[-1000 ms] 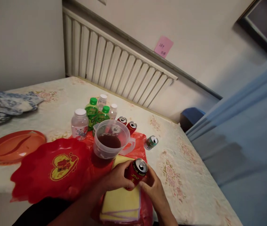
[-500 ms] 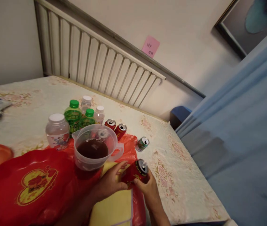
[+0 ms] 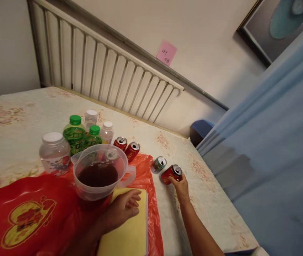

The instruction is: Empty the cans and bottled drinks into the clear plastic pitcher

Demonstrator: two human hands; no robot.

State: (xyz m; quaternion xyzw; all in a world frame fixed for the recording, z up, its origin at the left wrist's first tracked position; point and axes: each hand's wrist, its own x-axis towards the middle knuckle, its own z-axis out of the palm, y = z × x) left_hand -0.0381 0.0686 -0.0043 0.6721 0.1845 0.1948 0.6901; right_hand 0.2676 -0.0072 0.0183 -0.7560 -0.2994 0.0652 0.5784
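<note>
My right hand (image 3: 181, 186) grips a red soda can (image 3: 171, 174) with an opened top, just right of a small green can (image 3: 159, 164) on the floral cloth. Fingers loosely curled and apart, my left hand (image 3: 125, 209) holds nothing over a yellow cloth (image 3: 128, 231). Beside that hand stands a clear plastic measuring jug (image 3: 100, 192) with dark brown liquid in it, its handle pointing right. Two more red cans, one upright (image 3: 120, 142) and one slightly tilted (image 3: 132, 151), are behind the jug.
Green-capped bottles (image 3: 74, 133) and white-capped jars (image 3: 54, 153) are grouped behind and left of the jug. A red tray (image 3: 60, 213) with a gold heart lies at left, and a red plastic sheet (image 3: 154, 213) spreads under the yellow cloth. A radiator (image 3: 100, 67) lines the wall.
My right hand has carried the red can away from my left hand, rightward and back to beside the green can. My left hand stays over the yellow cloth. The view has shifted slightly.
</note>
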